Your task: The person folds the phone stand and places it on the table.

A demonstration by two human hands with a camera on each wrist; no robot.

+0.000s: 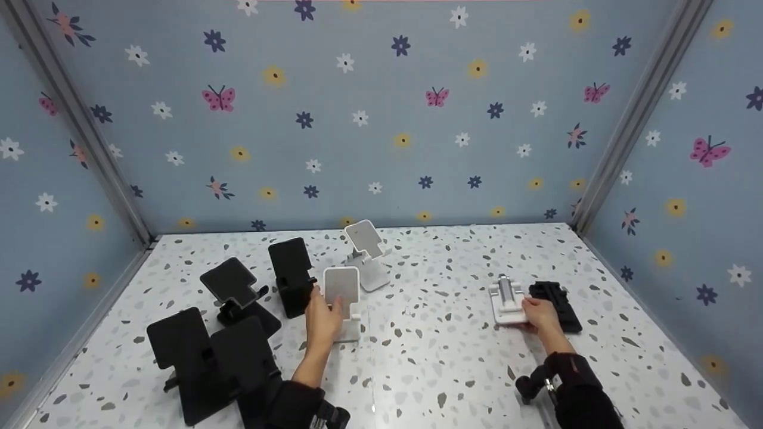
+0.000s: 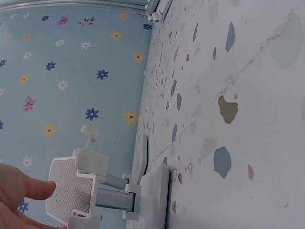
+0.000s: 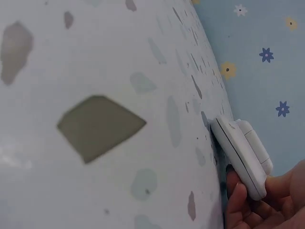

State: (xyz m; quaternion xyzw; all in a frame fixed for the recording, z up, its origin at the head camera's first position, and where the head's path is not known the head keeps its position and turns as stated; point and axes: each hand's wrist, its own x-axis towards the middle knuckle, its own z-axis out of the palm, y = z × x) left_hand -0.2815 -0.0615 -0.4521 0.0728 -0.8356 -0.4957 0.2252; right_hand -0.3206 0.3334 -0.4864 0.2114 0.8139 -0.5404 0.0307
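An unfolded white phone stand (image 1: 343, 286) stands upright left of the middle. My left hand (image 1: 323, 319) is at its left side, thumb straight and fingers parted from it. In the left wrist view the thumb tip overlaps the edge of the stand's textured back panel (image 2: 71, 186). On the right, my right hand (image 1: 541, 316) pinches the near right edge of a folded white phone stand (image 1: 505, 304). The right wrist view shows that stand (image 3: 240, 155) tilted, with thumb above and fingers under its edge. A folded black phone stand (image 1: 560, 307) lies just right of it.
Another unfolded white stand (image 1: 365, 238) is farther back. Unfolded black stands fill the left: one (image 1: 290, 268) beside my left hand, one (image 1: 229, 283) farther left, and two (image 1: 185, 357) (image 1: 244, 351) close together in front. Patterned walls (image 1: 381, 119) enclose the speckled table (image 1: 429, 357).
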